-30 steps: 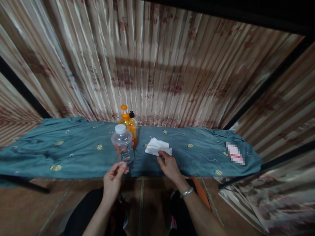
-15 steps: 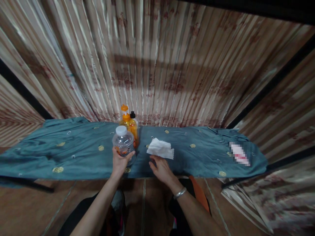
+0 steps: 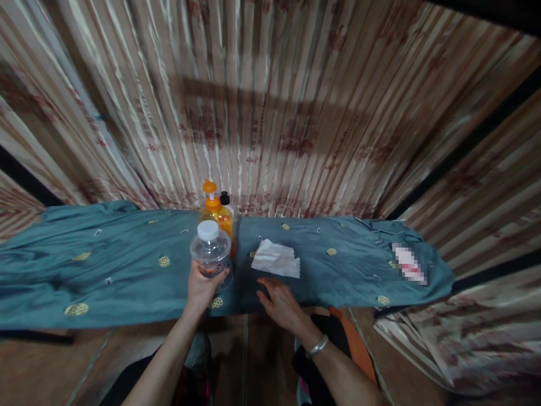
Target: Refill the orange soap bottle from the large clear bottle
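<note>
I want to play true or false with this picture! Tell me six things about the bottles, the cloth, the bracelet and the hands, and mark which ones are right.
1. The left hand holds the clear bottle. True.
2. The clear bottle has no cap. False: a white cap is on top.
3. The white cloth lies on the blue-green sheet. True.
4. The right hand is lifting the white cloth. False: that hand is on the near side of it, holding nothing.
5. The pump bottle has an orange top. True.
6. The silver bracelet is on the left wrist. False: the silver bracelet is on the right wrist.
</note>
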`<state>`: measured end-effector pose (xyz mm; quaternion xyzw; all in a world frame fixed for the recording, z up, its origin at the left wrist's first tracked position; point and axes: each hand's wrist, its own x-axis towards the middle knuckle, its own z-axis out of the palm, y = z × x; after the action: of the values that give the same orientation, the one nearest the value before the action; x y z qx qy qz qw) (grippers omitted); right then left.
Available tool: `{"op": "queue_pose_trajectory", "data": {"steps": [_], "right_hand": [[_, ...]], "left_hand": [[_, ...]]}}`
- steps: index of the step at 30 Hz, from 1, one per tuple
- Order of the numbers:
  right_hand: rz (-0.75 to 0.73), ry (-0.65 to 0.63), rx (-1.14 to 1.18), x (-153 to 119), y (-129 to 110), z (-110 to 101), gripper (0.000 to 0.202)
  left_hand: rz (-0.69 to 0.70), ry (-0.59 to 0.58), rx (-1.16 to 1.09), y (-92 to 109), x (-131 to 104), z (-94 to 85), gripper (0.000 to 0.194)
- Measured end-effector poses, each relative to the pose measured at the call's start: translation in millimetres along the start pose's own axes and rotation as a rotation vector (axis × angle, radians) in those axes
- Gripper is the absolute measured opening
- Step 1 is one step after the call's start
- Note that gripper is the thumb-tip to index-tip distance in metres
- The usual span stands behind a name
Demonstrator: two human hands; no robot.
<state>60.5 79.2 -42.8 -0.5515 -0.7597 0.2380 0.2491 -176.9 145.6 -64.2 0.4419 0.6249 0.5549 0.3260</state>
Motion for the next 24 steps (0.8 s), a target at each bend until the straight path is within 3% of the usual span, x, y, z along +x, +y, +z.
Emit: {"op": "queue_pose_trajectory", "data": {"steps": [5, 7, 9, 12, 16, 24], "right_hand": [[-0.081, 0.129, 0.135, 12, -12, -14, 0.032], [-0.160, 0.209, 0.193, 25, -30, -26, 0.032], [-0.241, 0.287, 0.234, 41, -55, -40, 0.035], [-0.352, 0.357, 0.268, 68, -93, -55, 0.050], [-0.353, 0.314, 0.262, 97, -127, -57, 0.059], [-0.337, 0.228, 0.169, 112, -138, -45, 0.017]], "left_hand": [[-0.029, -0.045, -0.016, 5, -2, 0.5, 0.044], [-0.020, -0.042, -0.035, 9, -3, 1.1, 0.044], [-0.006, -0.036, -0.060, 14, -6, 1.9, 0.057], [0.008, -0.024, -0.084, 24, -10, 3.2, 0.069], [0.021, -0.028, -0.078, 35, -15, 4.6, 0.065], [0.009, -0.075, 0.001, 37, -16, 4.2, 0.060]]}}
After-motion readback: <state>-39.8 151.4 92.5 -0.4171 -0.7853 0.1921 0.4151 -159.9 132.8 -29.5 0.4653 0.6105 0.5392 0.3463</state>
